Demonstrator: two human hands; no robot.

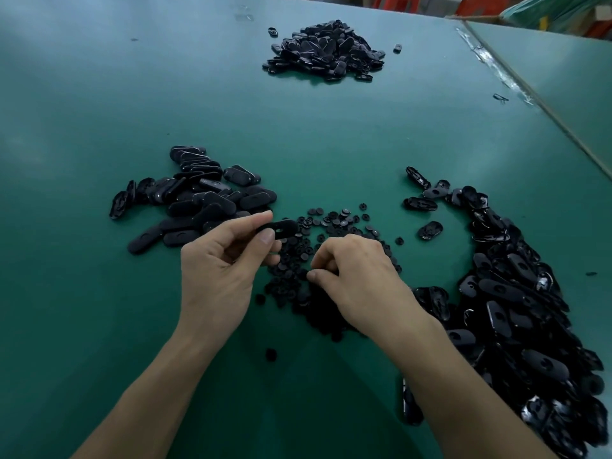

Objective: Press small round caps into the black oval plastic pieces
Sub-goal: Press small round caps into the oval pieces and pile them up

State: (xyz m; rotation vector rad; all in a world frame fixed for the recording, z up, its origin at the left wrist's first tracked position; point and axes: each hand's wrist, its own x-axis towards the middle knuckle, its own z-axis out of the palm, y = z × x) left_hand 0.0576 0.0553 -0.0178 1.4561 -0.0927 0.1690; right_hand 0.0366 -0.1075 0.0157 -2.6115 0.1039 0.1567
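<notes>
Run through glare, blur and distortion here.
Head view: wide-angle bends the table edge at right; head view: pale glare far left; head view: right pile glints; head view: caps beneath the right hand blur into one dark mass.

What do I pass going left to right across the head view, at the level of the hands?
The left pile of oval pieces → left hand → the oval piece it pinches → right hand, fingers curled down among the round caps → the large right heap of oval pieces.

Open table left and centre, oval piles flanking caps — right crowded
</notes>
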